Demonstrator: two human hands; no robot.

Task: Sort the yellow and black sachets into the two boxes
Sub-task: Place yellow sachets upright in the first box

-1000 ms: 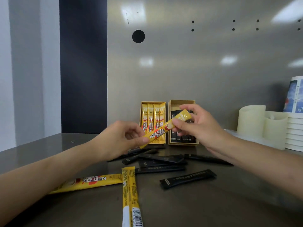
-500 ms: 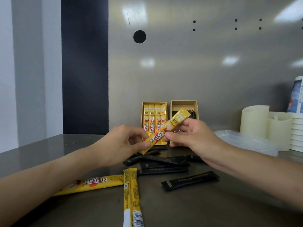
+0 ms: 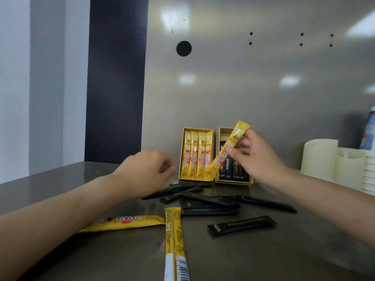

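Head view: my right hand (image 3: 257, 159) pinches a yellow sachet (image 3: 229, 151) mid-length, tilted, its lower end at the left box (image 3: 182, 155), probably to slot it beside matching ones. My left hand (image 3: 146, 171) hovers loosely curled, holding nothing, above black sachets (image 3: 207, 199) on the table (image 3: 284, 260).

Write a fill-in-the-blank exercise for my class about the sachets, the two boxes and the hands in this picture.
1. The held sachet, pinched by the right hand, is ____ in colour.
2. The left hand holds ____.
3. Inside the right box, the packed sachets are ____.
4. On the table, the count of loose yellow sachets is ____.

Missing words: yellow; nothing; black; two.
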